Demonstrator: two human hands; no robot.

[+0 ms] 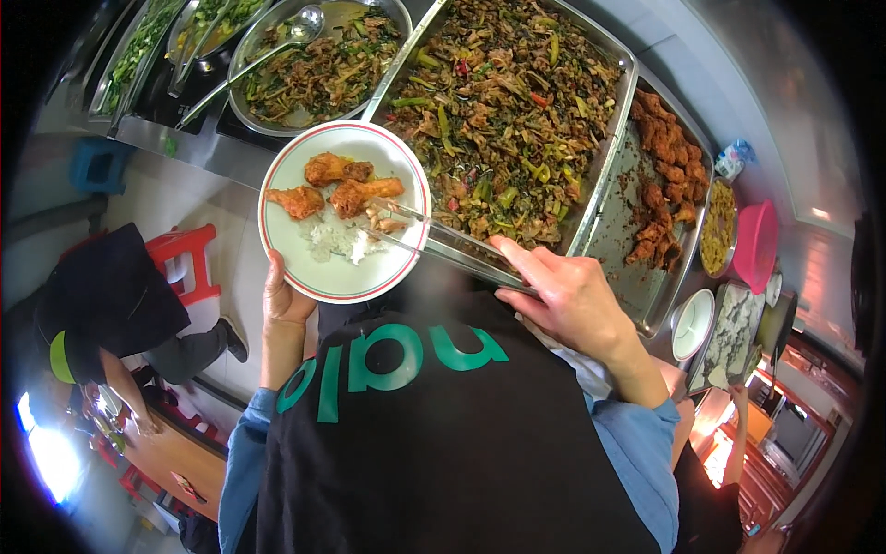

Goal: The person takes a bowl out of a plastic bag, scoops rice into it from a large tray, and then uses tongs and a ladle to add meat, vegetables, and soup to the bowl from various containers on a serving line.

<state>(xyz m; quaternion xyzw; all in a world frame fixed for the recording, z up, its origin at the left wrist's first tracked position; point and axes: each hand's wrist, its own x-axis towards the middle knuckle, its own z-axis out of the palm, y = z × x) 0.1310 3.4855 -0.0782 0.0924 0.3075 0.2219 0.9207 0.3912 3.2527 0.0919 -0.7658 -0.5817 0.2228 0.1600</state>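
My left hand (285, 294) holds a round white plate (401, 156) with red and green rim lines by its lower left edge, thumb on the rim. On the plate lie three browned chicken drumsticks (365, 196) above a mound of white rice (329, 239). My right hand (578, 301) grips metal tongs (477, 253), index finger along the upper arm. The tongs' tips reach over the plate, around pale brown shredded food (382, 220) at the rice's edge. Whether they pinch it I cannot tell. Behind the plate, a large metal tray (601, 187) holds chopped stir-fried meat and greens (512, 104).
A round pan (234, 111) with a ladle (304, 24) stands upper left. To the right are a tray of fried chicken (668, 159), a pink bowl (756, 246) and a rice tray (734, 336), where another person's arm (738, 433) reaches. Another person (118, 311) bends over a table (173, 460).
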